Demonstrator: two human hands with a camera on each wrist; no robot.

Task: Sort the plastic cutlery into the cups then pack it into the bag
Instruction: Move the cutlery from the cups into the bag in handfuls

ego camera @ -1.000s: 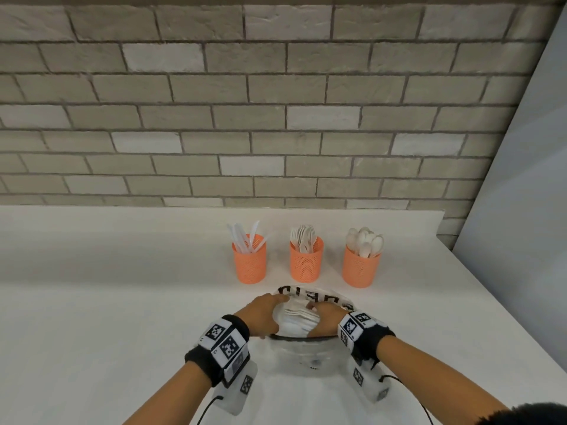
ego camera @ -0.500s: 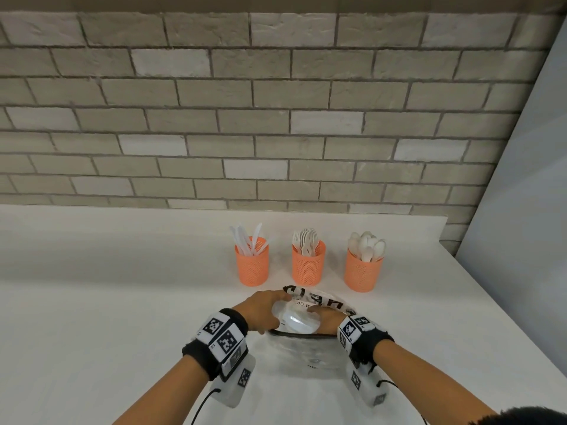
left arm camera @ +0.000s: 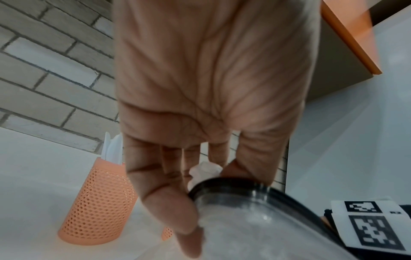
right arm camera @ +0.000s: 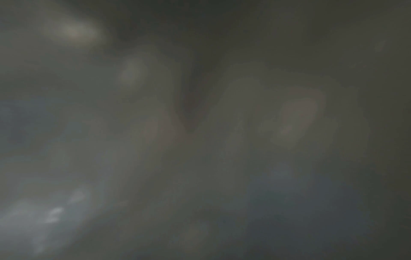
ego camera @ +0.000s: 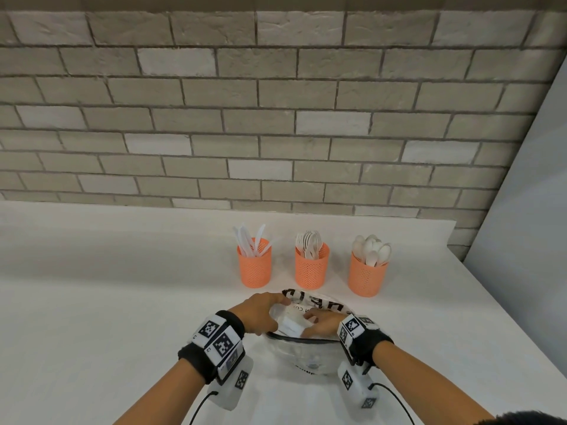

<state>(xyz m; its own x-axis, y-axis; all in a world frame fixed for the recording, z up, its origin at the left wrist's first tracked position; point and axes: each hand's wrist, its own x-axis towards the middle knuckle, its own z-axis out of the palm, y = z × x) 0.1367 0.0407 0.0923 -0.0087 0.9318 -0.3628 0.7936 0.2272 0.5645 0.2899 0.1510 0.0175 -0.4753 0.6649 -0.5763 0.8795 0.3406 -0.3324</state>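
Three orange cups (ego camera: 310, 265) stand in a row just behind the bag (ego camera: 302, 352), one with knives, one with forks, one with spoons, so by my reckoning the sorting is finished and I am on the packing. Both my hands sit at the bag's mouth, on the side nearest the cups. My left hand (ego camera: 260, 314) has its fingers curled over the black rim at the bag's left corner, holding it open. My right hand (ego camera: 322, 323) lies over the white bundle (ego camera: 291, 325) at the opening; its wrist view is dark and blurred, and from above I cannot tell whether those fingers pinch the bundle or only press on it.

A second ago the bundle showed as a wide fan of white between my hands; now it sits lower and narrower behind the rim, with my hands closer over it, and more of the bag's printed lettering (ego camera: 306, 302) shows beyond them. I take that to mean this bundle is nearly seated. The cups remain full, so most of the packing lies ahead.
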